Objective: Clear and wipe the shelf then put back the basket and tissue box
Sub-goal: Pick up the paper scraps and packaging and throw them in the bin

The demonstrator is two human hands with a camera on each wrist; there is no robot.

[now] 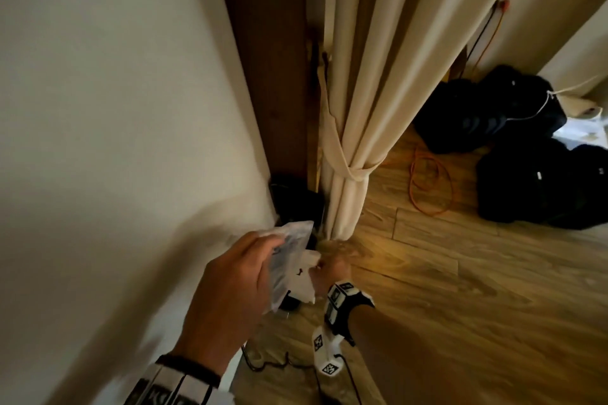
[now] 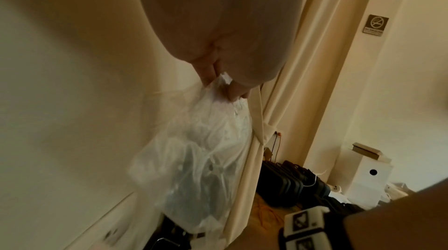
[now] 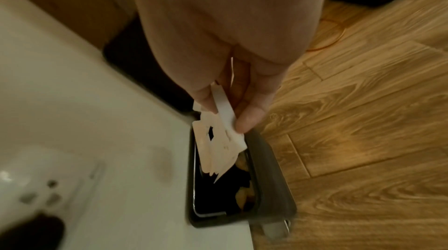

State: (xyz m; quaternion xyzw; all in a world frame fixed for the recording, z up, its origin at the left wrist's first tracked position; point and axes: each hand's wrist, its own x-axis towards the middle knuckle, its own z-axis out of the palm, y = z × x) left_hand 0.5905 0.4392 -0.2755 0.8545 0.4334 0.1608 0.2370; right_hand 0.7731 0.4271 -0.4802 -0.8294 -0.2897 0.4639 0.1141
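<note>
Both hands holding rubbish above a black bin at the foot of the wall.
The left hand [image 1: 230,286] is gripping a clear plastic bag [image 2: 194,168]; the right hand [image 1: 329,270] is pinching torn white paper [image 3: 218,143] over the open bin [image 3: 266,173]. Beyond, a tied cream curtain [image 1: 355,108] is hanging over the wooden floor [image 1: 460,289].

Open bin [image 3: 274,170] between wall [image 3: 72,101] and curtain [image 1: 348,141]

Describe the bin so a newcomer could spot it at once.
Find the tied cream curtain beside the white wall. On the wooden floor at the wall's foot, under the right hand holding torn paper, stands the bin: dark and open-topped, unlike the black bags farther off.
</note>
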